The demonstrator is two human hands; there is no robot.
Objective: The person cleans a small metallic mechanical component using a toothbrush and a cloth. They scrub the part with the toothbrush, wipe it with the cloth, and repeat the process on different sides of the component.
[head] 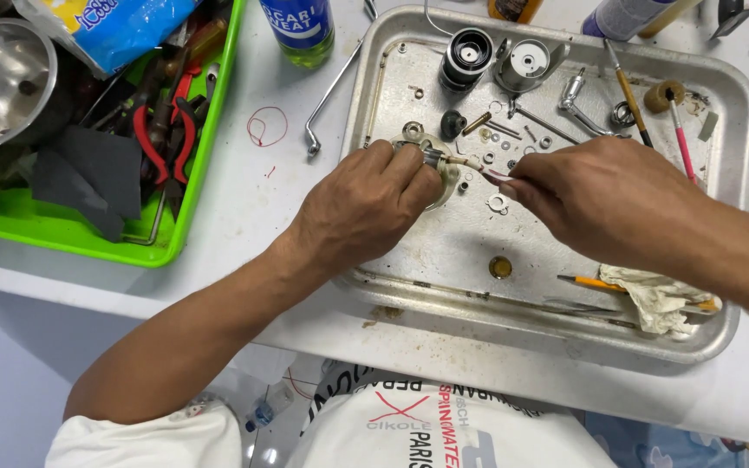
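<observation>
My left hand [366, 208] grips a small round metal reel part [431, 158] with a short shaft sticking out to the right, held just above a metal tray [721, 95]. My right hand [600, 195] pinches a thin pink-handled tool [494, 175] whose tip meets the end of that shaft. Loose on the tray around the hands lie a washer [498, 203], small screws, a brass disc [500, 267], a black spool [467, 54], a grey rotor [527, 62] and a metal crank arm [576, 102].
A green bin [205, 156] at the left holds red-handled pliers [166, 139], a steel bowl [2, 78] and a blue packet. A plastic bottle [301, 30] and an L-shaped hex key [331, 95] lie beside the tray. A dirty rag [656, 299], orange tool and brushes [630, 95] sit on it.
</observation>
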